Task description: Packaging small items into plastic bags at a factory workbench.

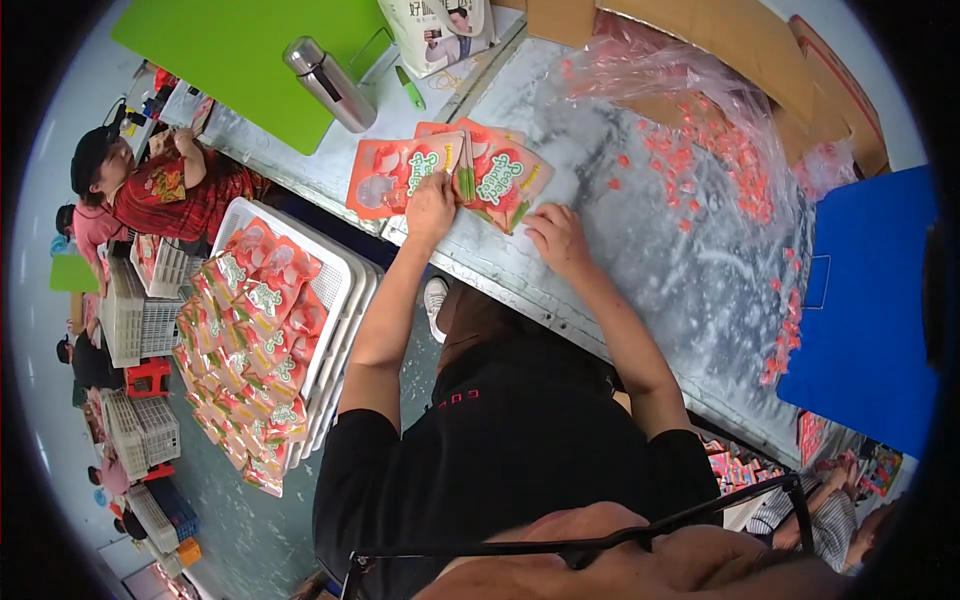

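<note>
Several red and pink candy pouches (507, 178) lie overlapping on the metal worktable near its front edge. My left hand (430, 209) is on the lower edge of the leftmost pouch (385, 172), its fingers closed over that edge. Just right of the pouches, my right hand (557, 238) rests low over the tabletop. Its fingers are bent and slightly apart, with the tips beside the corner of the right pouch, and nothing shows in them.
Filled pouches (245, 335) cover a stack of white trays (340, 262) at my left. Small red wrapped pieces (670, 155) lie scattered by clear plastic (690, 70) and cardboard (720, 40). A steel flask (330, 85), green knife (410, 88) and blue board (860, 300) surround the work area. People sit farther left.
</note>
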A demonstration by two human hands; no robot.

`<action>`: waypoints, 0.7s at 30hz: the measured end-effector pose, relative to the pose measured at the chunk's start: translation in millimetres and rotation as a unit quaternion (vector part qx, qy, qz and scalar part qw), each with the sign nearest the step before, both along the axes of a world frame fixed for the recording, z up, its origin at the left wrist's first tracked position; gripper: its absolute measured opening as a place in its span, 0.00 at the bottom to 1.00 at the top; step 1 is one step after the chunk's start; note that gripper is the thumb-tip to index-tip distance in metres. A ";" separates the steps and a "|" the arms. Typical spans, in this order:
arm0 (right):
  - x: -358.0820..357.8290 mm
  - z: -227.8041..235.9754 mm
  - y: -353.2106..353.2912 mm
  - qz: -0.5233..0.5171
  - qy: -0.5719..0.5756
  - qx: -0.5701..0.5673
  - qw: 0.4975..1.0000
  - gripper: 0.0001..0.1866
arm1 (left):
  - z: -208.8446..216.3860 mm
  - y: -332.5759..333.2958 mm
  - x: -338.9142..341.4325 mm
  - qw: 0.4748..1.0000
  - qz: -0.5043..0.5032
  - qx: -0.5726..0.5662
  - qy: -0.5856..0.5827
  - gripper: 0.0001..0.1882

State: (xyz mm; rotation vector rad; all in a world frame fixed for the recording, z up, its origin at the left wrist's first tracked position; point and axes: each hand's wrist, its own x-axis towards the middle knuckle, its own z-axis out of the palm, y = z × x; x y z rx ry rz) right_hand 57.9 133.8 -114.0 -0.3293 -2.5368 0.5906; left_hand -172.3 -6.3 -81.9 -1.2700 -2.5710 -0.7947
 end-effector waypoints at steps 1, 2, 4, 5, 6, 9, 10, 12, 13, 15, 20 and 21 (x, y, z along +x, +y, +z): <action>4.6 -6.8 6.9 -0.003 0.003 -0.001 1.000 0.21 | 8.9 0.1 0.1 0.993 0.002 0.032 -0.111 0.12; 13.0 -12.5 16.3 -0.083 -0.037 0.006 0.996 0.21 | 15.8 0.5 -0.9 0.973 0.005 0.063 -0.220 0.14; 18.4 -3.4 19.7 -0.147 -0.076 0.013 0.986 0.22 | 1.7 -15.3 -20.6 0.939 0.060 0.094 -0.326 0.17; 26.7 6.1 23.4 -0.238 -0.016 0.055 0.970 0.22 | 6.3 -19.5 -20.3 0.934 0.044 0.099 -0.341 0.16; 35.3 18.7 22.8 -0.329 0.043 0.096 0.938 0.21 | 17.2 -21.4 -14.2 0.928 0.025 0.102 -0.357 0.16; 35.9 34.7 16.4 -0.245 0.078 0.103 0.961 0.22 | 38.1 -18.6 12.3 0.920 -0.011 0.084 -0.382 0.16; 30.1 45.2 2.2 -0.187 0.111 0.076 0.973 0.22 | 41.3 -18.4 23.6 0.918 -0.047 0.086 -0.384 0.17; 12.8 69.5 -27.2 -0.056 0.158 0.069 0.983 0.20 | 51.1 -17.6 52.4 0.913 -0.074 0.061 -0.397 0.16; 5.1 76.6 -35.0 0.023 0.174 0.089 0.980 0.19 | 51.7 -20.1 64.1 0.890 -0.097 0.055 -0.442 0.16; 10.2 76.5 -47.5 0.017 0.180 0.086 0.980 0.20 | 54.8 -19.8 84.3 0.875 -0.174 0.064 -0.448 0.13; 24.3 62.9 -44.4 0.026 0.191 0.068 0.979 0.19 | 64.6 -30.2 90.6 0.711 -0.088 0.090 -0.692 0.10; 27.4 68.7 -49.4 0.033 0.166 0.056 0.984 0.17 | 60.0 -29.9 95.4 0.712 -0.089 0.136 -0.683 0.10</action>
